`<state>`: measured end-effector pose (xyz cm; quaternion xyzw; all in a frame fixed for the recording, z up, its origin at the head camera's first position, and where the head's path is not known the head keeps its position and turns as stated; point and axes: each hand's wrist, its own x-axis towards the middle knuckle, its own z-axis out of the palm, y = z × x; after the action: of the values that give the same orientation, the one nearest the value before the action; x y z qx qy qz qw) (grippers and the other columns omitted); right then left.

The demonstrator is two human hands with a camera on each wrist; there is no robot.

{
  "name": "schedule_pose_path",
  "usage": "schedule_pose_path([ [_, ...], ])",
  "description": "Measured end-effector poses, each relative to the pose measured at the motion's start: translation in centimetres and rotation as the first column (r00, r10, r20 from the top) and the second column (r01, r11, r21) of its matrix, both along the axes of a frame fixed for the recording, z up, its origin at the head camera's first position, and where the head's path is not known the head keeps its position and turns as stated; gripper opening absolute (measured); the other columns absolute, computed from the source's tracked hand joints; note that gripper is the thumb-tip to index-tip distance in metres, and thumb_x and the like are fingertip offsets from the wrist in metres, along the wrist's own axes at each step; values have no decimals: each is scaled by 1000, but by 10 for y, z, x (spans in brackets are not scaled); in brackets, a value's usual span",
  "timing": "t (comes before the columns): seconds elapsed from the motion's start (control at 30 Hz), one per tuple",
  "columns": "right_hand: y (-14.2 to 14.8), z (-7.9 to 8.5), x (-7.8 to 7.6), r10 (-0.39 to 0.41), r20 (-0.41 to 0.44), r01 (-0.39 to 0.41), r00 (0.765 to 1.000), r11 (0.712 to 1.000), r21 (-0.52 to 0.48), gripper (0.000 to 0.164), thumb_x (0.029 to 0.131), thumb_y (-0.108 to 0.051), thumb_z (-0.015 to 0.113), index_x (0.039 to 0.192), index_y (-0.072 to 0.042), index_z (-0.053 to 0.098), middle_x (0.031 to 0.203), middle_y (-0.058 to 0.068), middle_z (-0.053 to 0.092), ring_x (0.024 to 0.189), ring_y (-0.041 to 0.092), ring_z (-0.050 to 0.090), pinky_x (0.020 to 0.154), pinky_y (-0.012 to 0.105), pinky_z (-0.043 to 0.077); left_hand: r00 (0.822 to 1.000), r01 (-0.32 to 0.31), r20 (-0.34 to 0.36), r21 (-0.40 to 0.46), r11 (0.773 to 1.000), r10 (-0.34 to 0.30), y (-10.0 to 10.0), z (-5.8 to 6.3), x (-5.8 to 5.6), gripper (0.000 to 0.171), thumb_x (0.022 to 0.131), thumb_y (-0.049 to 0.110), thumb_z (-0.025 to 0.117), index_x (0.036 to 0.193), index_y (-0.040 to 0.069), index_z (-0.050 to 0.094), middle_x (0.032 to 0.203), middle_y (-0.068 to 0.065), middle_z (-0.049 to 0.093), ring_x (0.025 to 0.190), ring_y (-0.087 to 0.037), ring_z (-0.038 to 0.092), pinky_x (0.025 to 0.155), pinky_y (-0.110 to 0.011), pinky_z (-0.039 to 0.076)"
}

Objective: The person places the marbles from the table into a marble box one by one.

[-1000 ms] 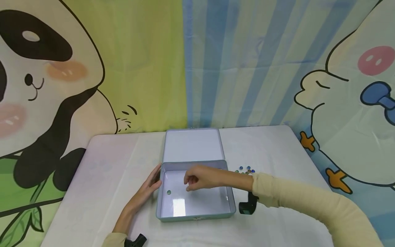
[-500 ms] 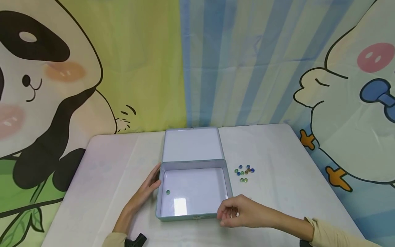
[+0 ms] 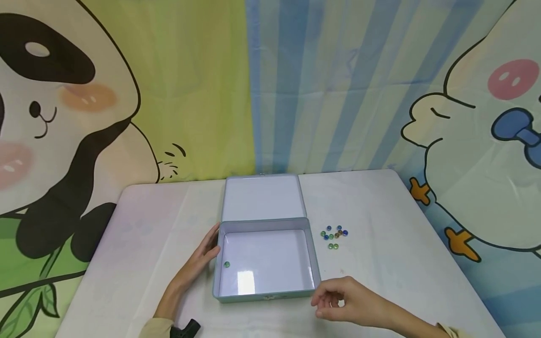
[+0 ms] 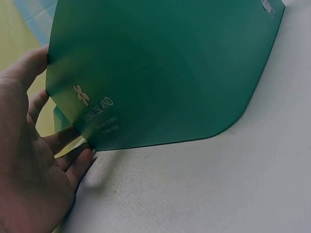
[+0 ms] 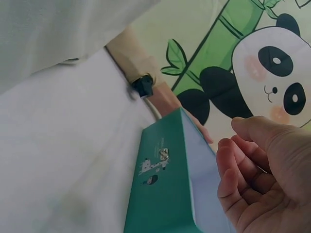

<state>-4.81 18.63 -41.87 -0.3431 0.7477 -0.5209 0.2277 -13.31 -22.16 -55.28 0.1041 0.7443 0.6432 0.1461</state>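
Note:
A green tin box (image 3: 266, 296) with a pale inside stands on the table, its lid (image 3: 264, 197) folded back behind it. One green glass marble (image 3: 227, 264) lies inside, near the left wall. My left hand (image 3: 195, 263) rests its fairly straight fingers against the box's left side; in the left wrist view that hand (image 4: 43, 141) touches the green outer wall (image 4: 160, 73). Just off the box's front right corner hovers my right hand (image 3: 348, 300). Its fingers are loosely curled with nothing visible between them, as the right wrist view of the hand (image 5: 262, 174) also shows.
Several blue, green and brown marbles (image 3: 331, 236) lie in a loose group on the white tablecloth (image 3: 380, 225), right of the box. A printed curtain (image 3: 203, 94) with cartoon animals hangs behind and beside the table. A black wrist device (image 3: 186, 329) sits on the left wrist.
My right hand has moved out of the box, toward the front right, uncovering the marble group. The marble inside has rolled slightly left. My left hand stays at the box's side.

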Motion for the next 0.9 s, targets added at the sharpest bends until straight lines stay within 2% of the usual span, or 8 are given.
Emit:
schedule_pose_path([
  [0.17,3,-3,3,-28,17,28,999,1000,-2,8,93,-14,65,100,-11,67,79,11,66,75,-7,55,61,19,54,1000,-2,1,1,1000,2,-1,-1,0,61,103,24,43,153,43,14,165,-4,9,153,-33,3,117,-68,5],
  [0.43,3,-14,7,-13,17,13,1000,1000,-21,8,92,-13,65,100,-11,67,78,13,66,75,-8,56,61,19,54,1000,2,-1,-4,1000,-2,0,1,-1,61,103,25,43,153,44,14,165,-3,10,153,-33,5,116,-69,6],
  [0.6,10,-8,5,-58,38,58,998,998,-2,9,93,-13,65,102,-12,67,85,10,69,76,-3,58,62,20,54,1000,4,-1,-7,1000,-4,2,1,-2,61,103,25,44,153,44,15,165,-3,10,153,-33,5,116,-69,6],
  [0.8,17,1,-1,-133,18,132,991,990,57,8,93,-14,64,101,-14,67,85,5,68,76,-1,58,63,20,54,1000,0,-1,-3,1000,0,1,1,0,61,103,24,43,153,43,14,165,-4,10,153,-33,4,116,-69,6],
  [0.9,20,2,-3,-135,23,133,991,989,67,8,93,-13,64,101,-14,67,85,4,68,76,-2,58,63,20,54,1000,-4,1,-1,1000,4,1,1,0,61,103,25,43,153,44,15,165,-3,10,153,-32,4,116,-69,5],
])
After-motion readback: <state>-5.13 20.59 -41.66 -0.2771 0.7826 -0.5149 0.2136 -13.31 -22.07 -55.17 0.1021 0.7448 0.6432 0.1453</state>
